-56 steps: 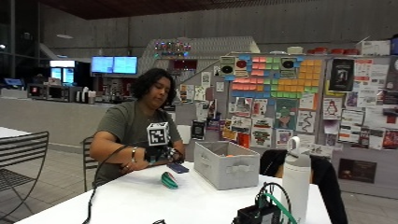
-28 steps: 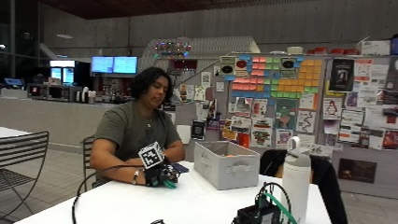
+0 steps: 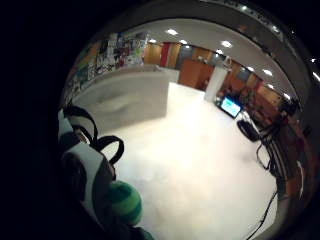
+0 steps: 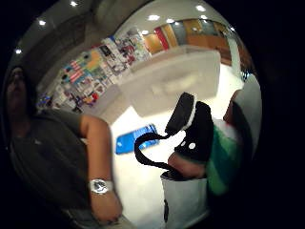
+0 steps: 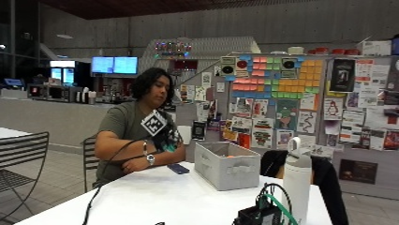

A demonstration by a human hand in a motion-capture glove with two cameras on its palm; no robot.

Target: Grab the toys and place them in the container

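Outside view: your gloved right hand (image 5: 165, 137) is raised above the white table (image 5: 162, 197), at chest height, to the left of the grey container (image 5: 226, 165). A green toy (image 5: 169, 146) shows at its lower edge, with the fingers curled round it. Your bare left hand (image 5: 132, 165) rests on the table below, a watch (image 5: 150, 159) on its wrist. A small blue object (image 5: 178, 168) lies on the table between your left hand and the container, apart from both. Nearer the camera, at the right, a white bottle (image 5: 297, 180) stands upright behind a black device with cables (image 5: 262, 213).

Little finger side palm view: the green striped toy (image 3: 121, 201) sits against the glove's strap and white plastic. The container (image 3: 129, 94) stands on the table (image 3: 200, 175) beyond the hand.

Thumb side palm view: the toy (image 4: 228, 155) is pressed close behind the strapped finger (image 4: 193, 126). The container (image 4: 174, 78) lies beyond it, open side up, and the blue object (image 4: 135, 139) lies flat on the table beside your forearm. The watch (image 4: 100, 185) shows on your left wrist.
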